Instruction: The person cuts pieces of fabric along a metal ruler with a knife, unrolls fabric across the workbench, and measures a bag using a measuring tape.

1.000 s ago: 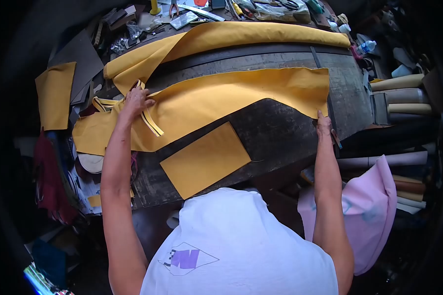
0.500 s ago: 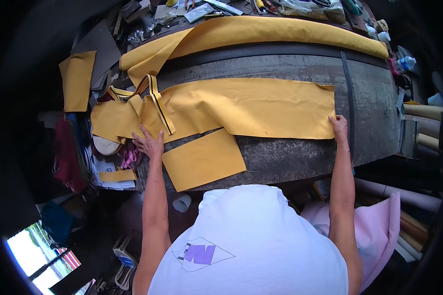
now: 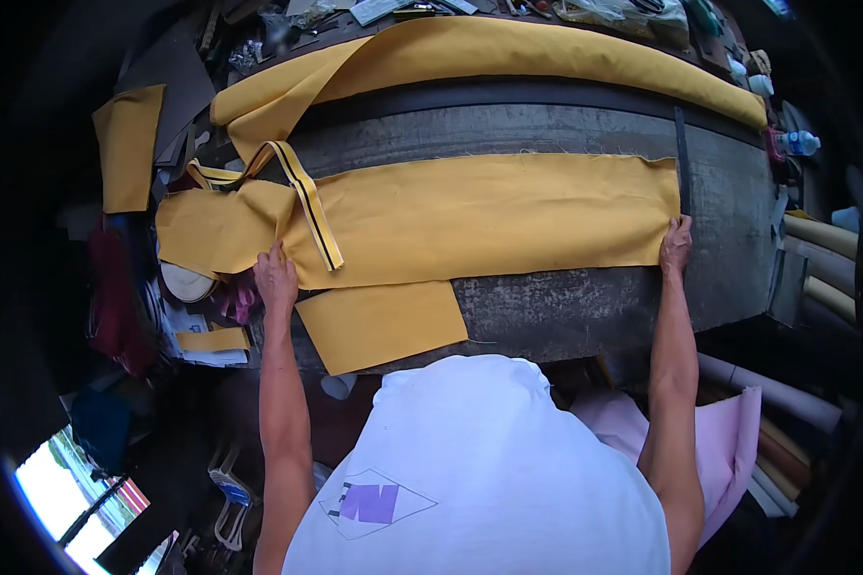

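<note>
A long strip of yellow fabric (image 3: 489, 216) stretches across the dark worktable between my two hands. My left hand (image 3: 277, 277) is closed on its near edge at the left, where the cloth gathers into a crease. At the right end, my right hand (image 3: 675, 245) grips the corner. A striped yellow, white and black webbing strap (image 3: 306, 196) lies looped over the strip's left part. Just below the strip rests a smaller yellow fabric piece (image 3: 382, 328), its upper edge partly covered.
A large yellow fabric roll (image 3: 508, 50) lies along the table's back. A dark metal ruler (image 3: 682, 158) stands by the strip's right end. Another yellow piece (image 3: 128, 149) hangs at the left. Tools clutter the far edge; rolls (image 3: 825, 240) are at the right.
The strip has been pulled taut and its middle folds have flattened. My right hand moved slightly right with its end; my left hand went from spread to closed on the fabric.
</note>
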